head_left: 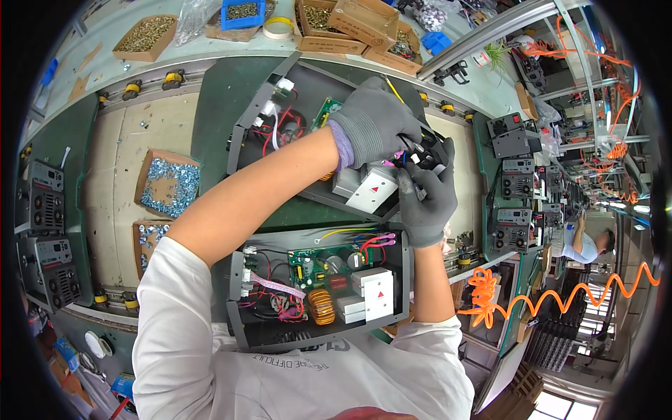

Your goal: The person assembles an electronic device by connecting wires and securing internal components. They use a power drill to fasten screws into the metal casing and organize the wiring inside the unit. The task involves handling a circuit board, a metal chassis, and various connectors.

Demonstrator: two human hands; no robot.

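Observation:
Two open dark grey metal machine cases lie in front of me, one behind the other. My left hand [378, 126], in a grey glove, reaches over the far case [323, 75] to its right end, fingers bent closed. Opposite it, my right hand [428, 203], gloved too, has thumb and fingers pinched together. Black parts and a pink wire terminal [400, 155] show between the hands; the exact thing gripped is hidden. A silver heat sink plate [373, 189] sits just below them. The near case [308, 341] holds a green circuit board [302, 269] and a copper coil [321, 306].
Left of the cases stands a carton of bluish screws [169, 183], with a second carton [145, 245] nearer me. Boxes of small metal parts [145, 36] line the back shelf. Finished-looking machines [514, 227] stand at right. An orange coiled hose [483, 297] hangs at lower right.

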